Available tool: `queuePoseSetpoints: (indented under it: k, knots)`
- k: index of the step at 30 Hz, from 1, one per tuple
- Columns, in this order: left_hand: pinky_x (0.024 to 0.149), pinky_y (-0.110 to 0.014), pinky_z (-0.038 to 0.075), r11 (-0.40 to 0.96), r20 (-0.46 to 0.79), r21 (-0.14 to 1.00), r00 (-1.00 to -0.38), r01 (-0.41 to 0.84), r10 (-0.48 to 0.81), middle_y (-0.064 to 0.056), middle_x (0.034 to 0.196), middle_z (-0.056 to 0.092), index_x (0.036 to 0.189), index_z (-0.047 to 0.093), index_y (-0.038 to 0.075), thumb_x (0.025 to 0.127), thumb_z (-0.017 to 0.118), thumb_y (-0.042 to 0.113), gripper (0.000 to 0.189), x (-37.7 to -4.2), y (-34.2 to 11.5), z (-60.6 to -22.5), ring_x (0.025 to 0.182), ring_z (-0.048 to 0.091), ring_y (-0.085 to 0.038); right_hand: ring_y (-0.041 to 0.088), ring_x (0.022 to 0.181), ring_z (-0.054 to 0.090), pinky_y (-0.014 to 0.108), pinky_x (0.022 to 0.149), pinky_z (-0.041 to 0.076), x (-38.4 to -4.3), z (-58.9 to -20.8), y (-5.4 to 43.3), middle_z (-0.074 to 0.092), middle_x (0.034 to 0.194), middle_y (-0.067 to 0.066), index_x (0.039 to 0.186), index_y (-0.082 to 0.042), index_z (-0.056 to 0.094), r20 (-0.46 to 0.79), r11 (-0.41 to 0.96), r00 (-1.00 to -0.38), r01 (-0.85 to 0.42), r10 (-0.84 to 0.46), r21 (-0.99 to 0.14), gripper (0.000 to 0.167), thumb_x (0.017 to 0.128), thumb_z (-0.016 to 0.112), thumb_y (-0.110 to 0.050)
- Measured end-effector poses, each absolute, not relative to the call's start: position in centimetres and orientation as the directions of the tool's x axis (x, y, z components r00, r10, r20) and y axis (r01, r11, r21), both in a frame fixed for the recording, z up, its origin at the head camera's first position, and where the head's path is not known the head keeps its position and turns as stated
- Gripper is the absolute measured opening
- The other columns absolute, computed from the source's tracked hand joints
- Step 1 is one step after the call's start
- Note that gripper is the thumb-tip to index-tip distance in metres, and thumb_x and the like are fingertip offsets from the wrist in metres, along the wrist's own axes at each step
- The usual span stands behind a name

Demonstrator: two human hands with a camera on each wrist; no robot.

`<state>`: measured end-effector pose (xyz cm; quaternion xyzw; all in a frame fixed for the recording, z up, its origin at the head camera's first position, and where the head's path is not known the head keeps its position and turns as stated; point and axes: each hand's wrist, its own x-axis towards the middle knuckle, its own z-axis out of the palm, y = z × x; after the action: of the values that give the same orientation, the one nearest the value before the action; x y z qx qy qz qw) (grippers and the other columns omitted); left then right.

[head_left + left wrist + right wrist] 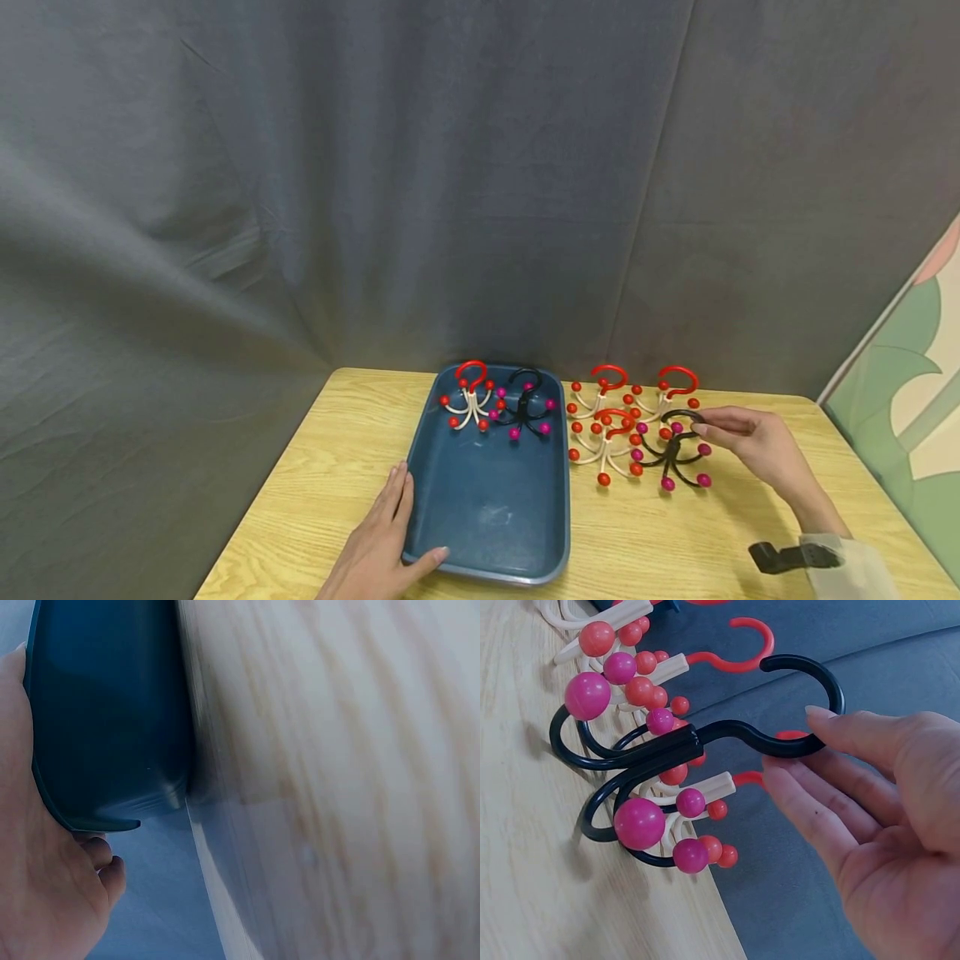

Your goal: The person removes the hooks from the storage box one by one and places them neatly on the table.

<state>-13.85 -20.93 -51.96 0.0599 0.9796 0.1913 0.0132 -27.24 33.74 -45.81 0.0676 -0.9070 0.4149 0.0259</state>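
My right hand (765,450) pinches the curved hook of a black multi-armed hanger (672,454) between thumb and fingers. Magenta balls tip its curled arms; in the right wrist view the hanger (660,746) spreads them over the wood. My left hand (378,533) lies at the front left corner of a dark blue tray (487,517), fingers straight along its side and thumb at the front rim. Inside the tray's far end stand a white hanger with red hook and balls (472,407) and another black hanger (522,410).
Between the tray and my right hand, three white hangers with red hooks stand close together on the wooden table (300,500), one of them a front white hanger (606,450). A grey curtain (480,183) hangs behind. A patterned panel (922,400) borders the right side.
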Motion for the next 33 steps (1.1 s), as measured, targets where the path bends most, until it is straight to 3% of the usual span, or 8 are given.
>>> queuePoseSetpoints:
  k: [8,13,19,23,29,33]
  knots:
    - [0.124,-0.055,0.04,0.918,0.014,0.377,-0.991,0.126,0.131,-0.009,0.179,0.011,0.169,0.019,0.007,0.087,0.057,0.085,0.119,-13.7,-20.9,-51.9,0.165,0.019,-0.031,-0.023,0.09,0.057,0.016,0.075,0.052,-27.2,-45.0,33.5,0.08,0.12,0.012,0.127,-0.011,0.077,0.131,0.709,-0.988,-0.147,-0.077,-0.689,0.042,0.099,0.073,-0.042]
    - [0.124,-0.055,0.04,0.915,0.011,0.382,-0.991,0.128,0.134,-0.009,0.179,0.011,0.169,0.019,0.008,0.087,0.057,0.085,0.119,-13.6,-20.9,-51.9,0.165,0.019,-0.031,-0.026,0.09,0.055,0.015,0.073,0.052,-26.5,-43.0,32.2,0.081,0.114,-0.006,0.126,-0.016,0.078,0.187,0.699,-0.981,-0.172,-0.056,-0.694,0.041,0.099,0.072,-0.046]
    - [0.126,-0.053,0.037,0.919,0.017,0.37,-0.991,0.132,0.135,-0.009,0.179,0.011,0.169,0.019,0.008,0.086,0.057,0.086,0.12,-13.8,-20.9,-51.9,0.165,0.019,-0.029,-0.017,0.09,0.067,0.011,0.072,0.053,-25.8,-39.9,28.7,0.077,0.107,-0.022,0.121,-0.014,0.079,0.328,0.632,-0.938,-0.324,-0.115,-0.704,0.029,0.099,0.075,-0.032]
    - [0.127,-0.054,0.036,0.92,0.009,0.371,-0.991,0.128,0.134,-0.01,0.179,0.011,0.168,0.02,0.007,0.086,0.056,0.086,0.12,-13.8,-20.8,-51.9,0.166,0.018,-0.03,-0.01,0.09,0.071,0.013,0.074,0.057,-25.7,-38.3,26.0,0.078,0.107,-0.016,0.119,-0.014,0.08,0.362,0.577,-0.916,-0.393,-0.174,-0.716,0.025,0.099,0.075,-0.028]
    - [0.127,-0.054,0.036,0.92,0.02,0.369,-0.99,0.134,0.136,-0.01,0.179,0.011,0.168,0.02,0.007,0.087,0.058,0.085,0.119,-13.8,-20.9,-51.9,0.165,0.018,-0.03,-0.001,0.086,0.073,0.02,0.074,0.059,-26.2,-37.3,22.5,0.081,0.11,0.01,0.117,-0.01,0.08,0.329,0.526,-0.917,-0.4,-0.228,-0.751,0.027,0.098,0.076,-0.03]
    - [0.126,-0.054,0.037,0.925,0.06,0.344,-0.987,0.164,0.152,-0.012,0.178,0.014,0.168,0.023,0.005,0.087,0.059,0.084,0.118,-13.7,-21.0,-51.9,0.164,0.021,-0.032,0.002,0.088,0.075,0.021,0.077,0.061,-27.2,-37.4,20.6,0.081,0.112,0.011,0.116,-0.012,0.08,0.307,0.485,-0.916,-0.397,-0.258,-0.779,0.027,0.097,0.077,-0.031]
